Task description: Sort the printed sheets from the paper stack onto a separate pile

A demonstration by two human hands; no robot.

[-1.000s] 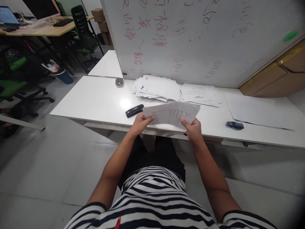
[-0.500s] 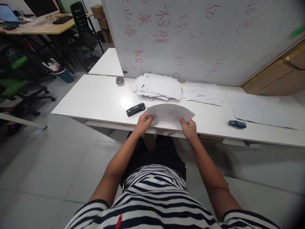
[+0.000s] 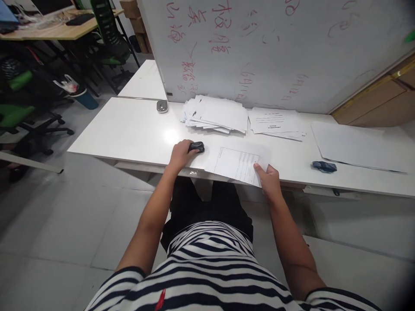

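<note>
My left hand (image 3: 180, 154) is wrapped over the black stapler (image 3: 197, 147) on the white table; the stapler's left part is hidden under the hand. My right hand (image 3: 268, 178) pinches the right edge of printed paper sheets (image 3: 236, 165) between thumb and fingers. These sheets lie nearly flat at the table's front edge, just right of the stapler. Behind them is a thick, uneven stack of papers (image 3: 220, 113). A smaller fanned pile of printed sheets (image 3: 275, 123) lies to the right of that stack.
The white table (image 3: 129, 129) runs along a whiteboard (image 3: 269, 56) with red writing. A small grey-and-white device (image 3: 162, 106) sits at the back left. On the right lie large white sheets (image 3: 350, 144) and a dark blue bundle (image 3: 324, 166). Cardboard boxes (image 3: 379, 103) stand behind.
My left hand has let go of the sheets, moved left and closed over the stapler. The sheets, bent upward before, now lie flatter, held by my right hand alone.
</note>
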